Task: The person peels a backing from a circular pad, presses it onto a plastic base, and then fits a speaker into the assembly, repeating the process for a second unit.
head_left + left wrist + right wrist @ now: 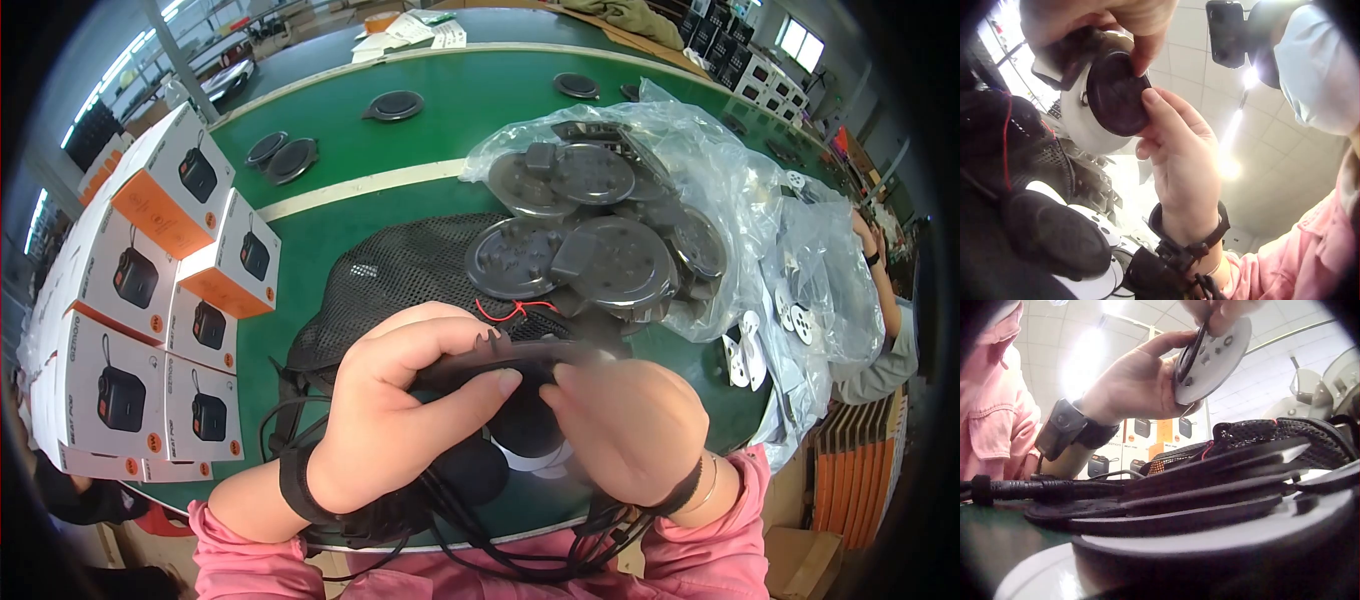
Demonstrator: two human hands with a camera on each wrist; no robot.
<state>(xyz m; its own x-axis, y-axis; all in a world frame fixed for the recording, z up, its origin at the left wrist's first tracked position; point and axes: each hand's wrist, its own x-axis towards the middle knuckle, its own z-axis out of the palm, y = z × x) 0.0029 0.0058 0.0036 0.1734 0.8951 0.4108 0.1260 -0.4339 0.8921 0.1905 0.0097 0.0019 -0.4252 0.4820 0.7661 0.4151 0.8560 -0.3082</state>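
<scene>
Both hands hold a round plate at the near edge of the green table, thumbs towards the wearer. My left hand [400, 400] grips its left side; my right hand [640, 430], blurred, pinches near its right side. A black disc [1116, 94] lies against a pale round plate [1079, 128] in the left wrist view, with the right thumb on the disc's edge. Seen from the right wrist, the pale plate [1225, 362] shows several holes, and the black disc [1195, 356] is edge-on beside it. Below the hands are black pads [470, 472] and white discs.
Boxes [110, 380] are stacked at the left. A black mesh bag [400, 270] lies behind the hands, with dark round plates [620, 262] on clear plastic [730, 200] to its right. Black cables [470, 530] run along the front edge. Another person's arm [885, 280] shows at right.
</scene>
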